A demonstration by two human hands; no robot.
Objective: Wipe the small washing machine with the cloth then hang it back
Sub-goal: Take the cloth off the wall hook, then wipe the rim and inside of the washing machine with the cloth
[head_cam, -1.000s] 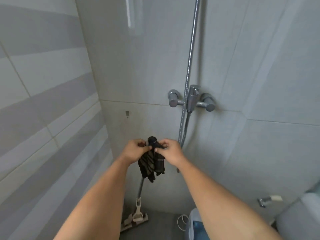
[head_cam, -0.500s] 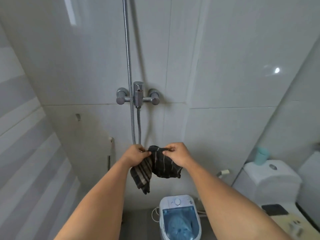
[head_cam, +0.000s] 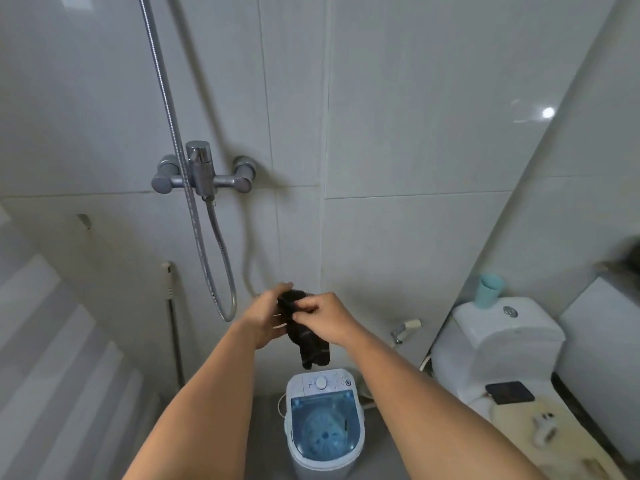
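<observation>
At upper left of my frame I see a chrome shower mixer (head_cam: 202, 174), its hose (head_cam: 221, 258) looping below. Lower right: a white toilet (head_cam: 498, 341), teal cup (head_cam: 488, 291) on its tank, dark phone (head_cam: 509, 392) on the lid.

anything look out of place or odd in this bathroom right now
A dark phone and a small white item lie on the closed toilet lid, an odd spot for them. Otherwise nothing looks spilled or damaged; both hands hold the cloth.

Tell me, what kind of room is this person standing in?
Most likely a small home bathroom. A shower tap with its hose is fixed to the tiled wall, a toilet stands at the right, and a small washing machine sits on the floor.
</observation>
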